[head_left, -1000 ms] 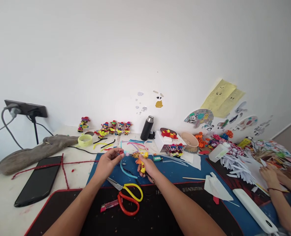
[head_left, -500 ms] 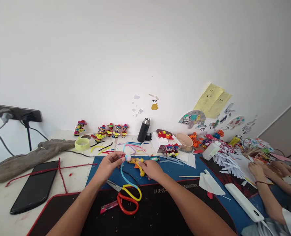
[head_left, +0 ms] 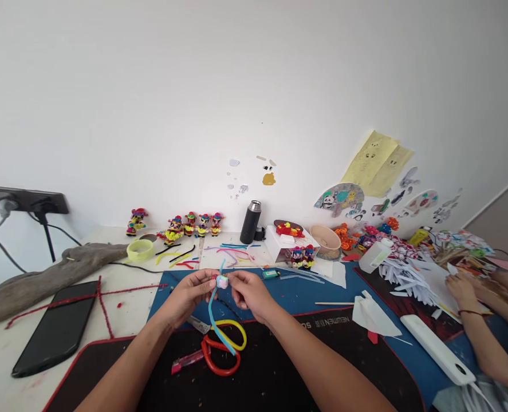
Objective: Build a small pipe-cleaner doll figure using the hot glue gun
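Note:
My left hand (head_left: 196,292) pinches a small pink, white and light-blue craft piece (head_left: 223,282) with a red bit at its left end. From it a light-blue pipe cleaner (head_left: 213,315) hangs down over the scissors. My right hand (head_left: 249,293) has its fingers closed at the right side of the same piece; its fingertips are partly hidden. Below the hands lie scissors (head_left: 223,372) with one red and one yellow handle loop, their blades partly covered. Beside them is a pink-red box cutter (head_left: 188,361) on the black mat (head_left: 275,372).
Several pipe-cleaner figures (head_left: 175,229), cut pipe cleaners (head_left: 178,257), a tape roll (head_left: 141,250) and a black flask (head_left: 251,222) stand along the wall. A phone (head_left: 56,332) and driftwood (head_left: 51,274) lie left. Right are a white device (head_left: 436,349) and another person's hands (head_left: 462,289).
The yellow glue gun that was in my right hand is out of sight. That hand has shifted left, its fingers now at the craft piece. My left hand keeps hold of it.

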Available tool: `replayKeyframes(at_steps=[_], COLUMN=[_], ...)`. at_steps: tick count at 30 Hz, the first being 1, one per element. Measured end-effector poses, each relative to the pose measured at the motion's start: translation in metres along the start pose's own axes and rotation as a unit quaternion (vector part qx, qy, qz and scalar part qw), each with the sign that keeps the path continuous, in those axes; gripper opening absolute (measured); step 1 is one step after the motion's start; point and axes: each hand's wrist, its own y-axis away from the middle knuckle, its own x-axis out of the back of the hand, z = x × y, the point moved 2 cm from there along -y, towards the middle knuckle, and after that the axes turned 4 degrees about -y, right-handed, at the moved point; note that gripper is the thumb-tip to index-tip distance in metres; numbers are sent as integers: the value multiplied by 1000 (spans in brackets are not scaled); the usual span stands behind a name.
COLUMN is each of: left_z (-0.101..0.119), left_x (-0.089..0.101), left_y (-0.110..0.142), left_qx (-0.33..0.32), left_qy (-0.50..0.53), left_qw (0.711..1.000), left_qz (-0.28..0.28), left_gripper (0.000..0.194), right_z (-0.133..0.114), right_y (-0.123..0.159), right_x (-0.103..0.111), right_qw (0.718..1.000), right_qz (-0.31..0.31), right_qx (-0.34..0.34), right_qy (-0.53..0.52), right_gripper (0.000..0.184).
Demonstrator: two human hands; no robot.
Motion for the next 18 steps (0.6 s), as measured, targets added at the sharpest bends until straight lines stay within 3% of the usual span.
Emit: replayKeyframes(at_steps=[3,6,18], left_z=[-1,-3,-6], left_x=[3,5,8], left_y=[-1,-2,-1], left_qx=[-2,4,34], left_qy=[16,16,56], left_qw=[1000,1000,997], left_qz=[14,14,33], left_gripper=[46,46,40], right_z=[3,8,8], right_y=[-5,-9,-17], right_x=[-11,-15,-21], right_qw=[991,980,961], right_qz=[-11,-12,-49], right_qx=[-6,-17,-41], right_qy=[-136,-197,-270], right_gripper=[52,50,48])
